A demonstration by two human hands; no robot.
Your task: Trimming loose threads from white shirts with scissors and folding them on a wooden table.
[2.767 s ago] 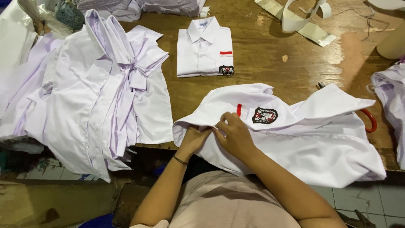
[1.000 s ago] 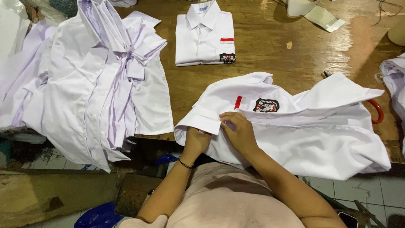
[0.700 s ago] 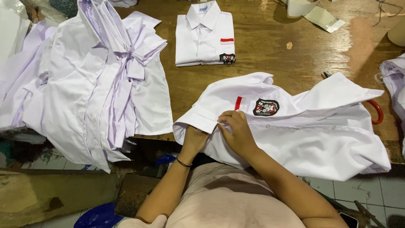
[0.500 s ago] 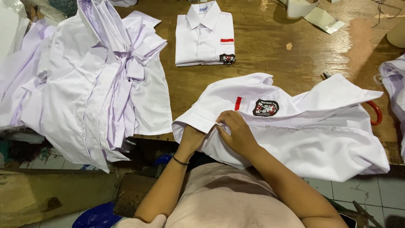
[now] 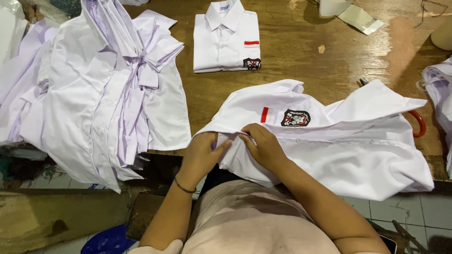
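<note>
A: Where's the shirt?
B: The white shirt [image 5: 339, 150] lies at the bench [image 5: 301, 75] near edge. Left hand [image 5: 200, 155] and right hand [image 5: 266, 146] pinch its front edge at nine o'clock of the badge.
A: Step?
B: Probably buttoning; next needs fine fingertip alignment.

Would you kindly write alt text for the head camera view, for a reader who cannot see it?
A person's left hand and right hand pinch the front edge of an unfolded white uniform shirt with a red-and-white flag patch and a dark crest, spread on a wooden table. A folded matching shirt lies beyond it, and a heap of white shirts sits to the left.
</note>
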